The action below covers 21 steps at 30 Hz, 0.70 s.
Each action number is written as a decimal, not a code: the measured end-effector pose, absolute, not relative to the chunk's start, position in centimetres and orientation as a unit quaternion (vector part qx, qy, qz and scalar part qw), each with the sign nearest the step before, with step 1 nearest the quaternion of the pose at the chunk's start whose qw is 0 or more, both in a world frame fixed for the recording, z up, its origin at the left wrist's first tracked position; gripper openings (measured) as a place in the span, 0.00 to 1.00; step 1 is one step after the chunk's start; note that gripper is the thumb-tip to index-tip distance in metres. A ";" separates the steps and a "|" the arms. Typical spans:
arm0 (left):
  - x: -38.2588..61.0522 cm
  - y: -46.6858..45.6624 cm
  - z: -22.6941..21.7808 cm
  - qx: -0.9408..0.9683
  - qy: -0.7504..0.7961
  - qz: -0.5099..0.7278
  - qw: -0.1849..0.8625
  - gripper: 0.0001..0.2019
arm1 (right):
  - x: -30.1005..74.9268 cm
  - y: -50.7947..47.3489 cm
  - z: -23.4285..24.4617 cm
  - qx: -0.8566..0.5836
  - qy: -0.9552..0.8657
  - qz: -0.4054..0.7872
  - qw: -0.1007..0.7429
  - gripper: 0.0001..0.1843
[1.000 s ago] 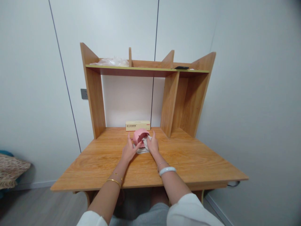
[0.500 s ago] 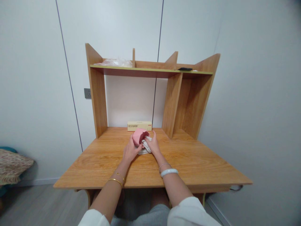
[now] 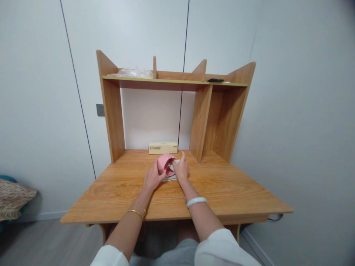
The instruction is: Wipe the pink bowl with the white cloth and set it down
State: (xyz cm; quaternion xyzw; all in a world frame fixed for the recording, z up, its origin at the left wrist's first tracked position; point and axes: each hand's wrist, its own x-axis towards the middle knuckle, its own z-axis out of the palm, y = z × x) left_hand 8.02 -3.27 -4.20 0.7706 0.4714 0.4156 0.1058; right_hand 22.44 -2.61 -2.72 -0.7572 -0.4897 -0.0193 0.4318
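Both my hands meet at the middle of the desk (image 3: 111, 192): my left hand (image 3: 153, 177) has its fingers curled around a pink cup (image 3: 164, 162) tipped on its side, and my right hand (image 3: 181, 170) presses a white cloth (image 3: 169, 176) against it, fingers closed on the cloth. Behind stands a yellow box (image 3: 163, 147).

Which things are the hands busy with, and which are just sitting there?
In use:
left hand holding the pink cup
right hand pressing the white cloth at the cup

Just sitting there:
yellow box at the back of the desk
clear plastic bag and a dark flat thing on the top shelf
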 end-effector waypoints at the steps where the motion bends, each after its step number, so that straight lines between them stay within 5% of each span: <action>1: 8.0 -3.3 -4.2 0.775 0.465 0.416 0.104 0.34 | 22.6 -2.6 -2.8 -0.764 -0.487 -0.002 0.424 0.37; 6: 8.0 -3.1 -4.2 0.790 0.438 0.417 0.106 0.35 | 23.2 -2.4 -3.4 -0.766 -0.490 0.061 0.413 0.34; 14: 8.0 -3.6 -3.8 0.757 0.484 0.415 0.142 0.43 | 22.9 -1.2 -4.1 -0.676 -0.510 0.097 0.523 0.29; 21: 8.2 -3.9 -3.7 0.774 0.489 0.374 0.153 0.36 | 22.8 -0.7 -4.3 -0.616 -0.526 0.117 0.575 0.31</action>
